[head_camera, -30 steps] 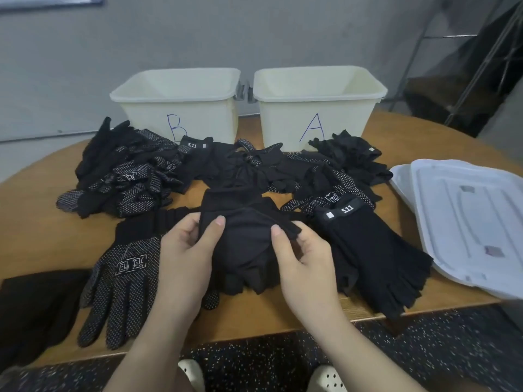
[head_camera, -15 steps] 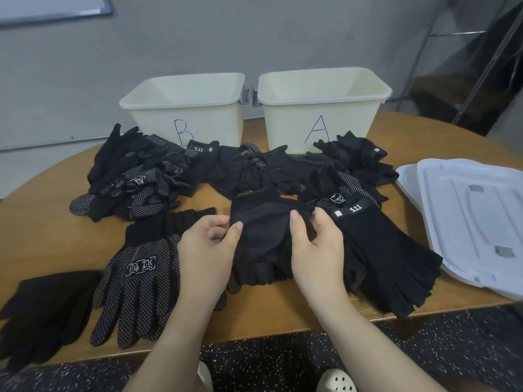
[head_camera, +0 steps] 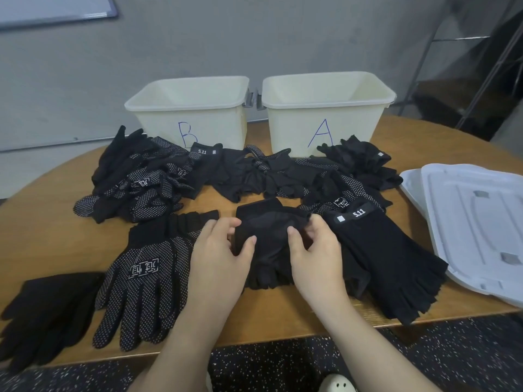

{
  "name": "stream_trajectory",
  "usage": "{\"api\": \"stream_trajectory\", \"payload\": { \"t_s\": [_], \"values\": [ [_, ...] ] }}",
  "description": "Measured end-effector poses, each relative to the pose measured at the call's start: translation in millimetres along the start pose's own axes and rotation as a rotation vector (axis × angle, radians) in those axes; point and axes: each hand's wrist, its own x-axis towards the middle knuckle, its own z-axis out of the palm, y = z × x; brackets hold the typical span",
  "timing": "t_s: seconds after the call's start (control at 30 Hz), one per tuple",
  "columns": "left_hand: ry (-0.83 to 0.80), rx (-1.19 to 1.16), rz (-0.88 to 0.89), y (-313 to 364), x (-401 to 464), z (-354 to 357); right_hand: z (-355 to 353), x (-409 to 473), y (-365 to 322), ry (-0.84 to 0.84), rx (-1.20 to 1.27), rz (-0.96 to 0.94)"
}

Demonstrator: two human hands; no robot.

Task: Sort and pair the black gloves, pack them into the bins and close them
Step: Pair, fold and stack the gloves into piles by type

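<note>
Both hands work at the near centre of the round wooden tabletop [head_camera: 34,230]. Left hand [head_camera: 219,258] and right hand [head_camera: 315,250] each hold one side of a plain black fingerless glove [head_camera: 268,236], thumbs curled over its top face, fingers tucked at its edges. So each grip is closed on the same glove. The glove lies flat, cuff toward the bins, short finger stubs toward the person.

Just left of it: a dotted black glove [head_camera: 144,281] with a white logo patch, palm-side up, fingers toward the near edge. Left hand partly overlaps it. Further left, at the tabletop's edge, a plain black glove [head_camera: 48,309].

Just right of the held glove: a fingerless glove with a "5.11" label [head_camera: 396,256], reaching to the near edge.

Behind these, a loose row of unsorted black gloves [head_camera: 254,174] runs across the tabletop, dotted ones heaped at the left.

At the back, two cream bins side by side, both uncovered: bin B [head_camera: 195,114] on the left, bin A [head_camera: 328,108] on the right. No gloves visible in the parts of them I can see.

White lids [head_camera: 478,222] lie stacked at the right edge, well apart from the bins.
</note>
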Motion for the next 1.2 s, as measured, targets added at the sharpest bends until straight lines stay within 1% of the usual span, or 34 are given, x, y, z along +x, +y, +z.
{"api": "stream_trajectory", "payload": {
  "t_s": [0.1, 0.2, 0.27, 0.37, 0.47, 0.6, 0.73, 0.8, 0.93, 1.0, 1.07, 1.13, 1.2],
  "values": [
    [-0.04, 0.106, 0.106, 0.4, -0.8, -0.7, 0.5, -0.4, 1.4, -0.021, -0.025, 0.006],
    [-0.172, 0.216, 0.213, 1.8, -1.7, 1.1, 0.0, -3.6, 1.5, -0.039, -0.024, -0.012],
    [-0.237, 0.251, 0.219, 0.3, -2.2, 3.6, -1.3, -7.2, 0.1, -0.029, -0.006, -0.047],
    [-0.271, 0.29, 0.214, -3.0, -1.3, 7.3, -5.0, -12.0, -3.5, 0.031, 0.011, -0.141],
    [-0.286, 0.349, 0.22, -4.4, -1.4, 10.3, -7.0, -14.6, -7.5, 0.058, -0.023, -0.311],
    [-0.302, 0.347, 0.213, -4.8, -2.6, 11.8, -2.5, -18.8, -9.7, -0.042, -0.041, -0.462],
    [-0.296, 0.335, 0.223, -7.0, -0.7, 14.2, 7.6, -25.5, -7.7, -0.139, -0.106, -0.52],
    [-0.298, 0.348, 0.231, -7.9, -1.0, 14.3, 9.9, -26.4, -5.8, -0.157, -0.111, -0.54],
    [-0.323, 0.409, 0.286, -10.0, -2.1, 13.2, 13.8, -28.0, -3.3, -0.203, -0.132, -0.644],
    [-0.326, 0.408, 0.287, -10.4, -2.1, 12.8, 15.3, -28.8, -2.2, -0.243, -0.103, -0.584],
    [-0.315, 0.368, 0.262, -10.0, -1.9, 12.2, 15.0, -25.9, -1.2, -0.246, -0.107, -0.472],
    [-0.298, 0.336, 0.242, -9.8, -2.0, 12.4, 12.8, -20.1, 1.1, -0.235, -0.164, -0.387],
    [-0.279, 0.33, 0.235, -10.5, -2.2, 13.7, 9.9, -13.8, 3.8, -0.245, -0.233, -0.345]
  ]
}}
